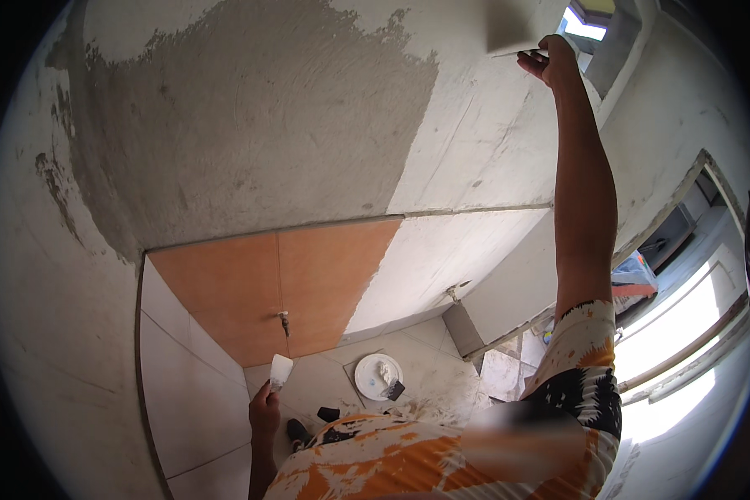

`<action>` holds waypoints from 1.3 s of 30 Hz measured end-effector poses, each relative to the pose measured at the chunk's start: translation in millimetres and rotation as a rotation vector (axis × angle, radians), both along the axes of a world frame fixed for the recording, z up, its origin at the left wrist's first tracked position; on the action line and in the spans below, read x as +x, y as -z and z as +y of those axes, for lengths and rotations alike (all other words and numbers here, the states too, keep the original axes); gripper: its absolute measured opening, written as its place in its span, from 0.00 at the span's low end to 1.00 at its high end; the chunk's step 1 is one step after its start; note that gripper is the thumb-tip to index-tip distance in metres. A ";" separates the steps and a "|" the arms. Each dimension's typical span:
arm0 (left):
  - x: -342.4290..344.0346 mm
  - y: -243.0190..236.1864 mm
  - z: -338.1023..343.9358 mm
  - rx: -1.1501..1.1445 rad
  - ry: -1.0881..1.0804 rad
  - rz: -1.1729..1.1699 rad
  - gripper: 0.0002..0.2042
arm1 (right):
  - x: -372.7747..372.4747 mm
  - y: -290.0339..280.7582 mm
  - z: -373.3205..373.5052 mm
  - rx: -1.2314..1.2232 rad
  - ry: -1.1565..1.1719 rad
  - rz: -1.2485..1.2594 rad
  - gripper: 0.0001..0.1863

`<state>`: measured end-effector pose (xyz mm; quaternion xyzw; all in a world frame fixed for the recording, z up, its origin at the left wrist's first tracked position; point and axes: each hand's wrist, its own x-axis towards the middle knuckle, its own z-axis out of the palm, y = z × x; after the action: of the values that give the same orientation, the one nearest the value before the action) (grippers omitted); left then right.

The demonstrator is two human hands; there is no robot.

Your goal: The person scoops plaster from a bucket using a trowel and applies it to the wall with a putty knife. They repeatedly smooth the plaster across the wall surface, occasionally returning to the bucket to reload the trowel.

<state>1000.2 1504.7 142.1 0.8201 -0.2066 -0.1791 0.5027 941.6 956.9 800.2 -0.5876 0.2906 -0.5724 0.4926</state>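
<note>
My right arm reaches up to the wall, and my right hand (552, 62) is closed on a flat, pale, wide-bladed scraper (512, 53) held at the wall's upper part. Its handle is mostly hidden by my fingers. Just above the blade lies a small grey patch. Low on the left, my left hand (264, 411) grips a putty knife (281, 372) with a whitish blade pointing up. The wall shows a large dark grey area (258, 125) with ragged edges, beside a whitish coated area (475, 142).
Below the ledge are orange tiles (321, 275) with a pipe fitting (284, 321) sticking out. On the debris-strewn floor stands a round white container (362, 379) holding white paste and a dark-bladed tool (396, 390). Another fitting (452, 293) juts out farther right. A window opening (587, 29) sits top right.
</note>
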 end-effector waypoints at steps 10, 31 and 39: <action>23.8 -114.4 -53.7 -0.640 0.237 0.703 0.12 | -24.7 346.8 196.8 0.270 -0.593 -0.528 0.17; 82.6 -199.6 -67.6 -0.858 0.464 0.455 0.18 | 13.4 390.4 103.4 0.658 -0.235 -0.323 0.19; 69.5 -175.2 -57.9 -0.931 0.449 0.565 0.21 | 71.9 334.9 38.3 0.795 -0.208 -0.177 0.21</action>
<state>1069.7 1446.7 317.2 0.3698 -0.2900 -0.3832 0.7952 1013.4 995.2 465.3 -0.3264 0.3847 -0.4112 0.7593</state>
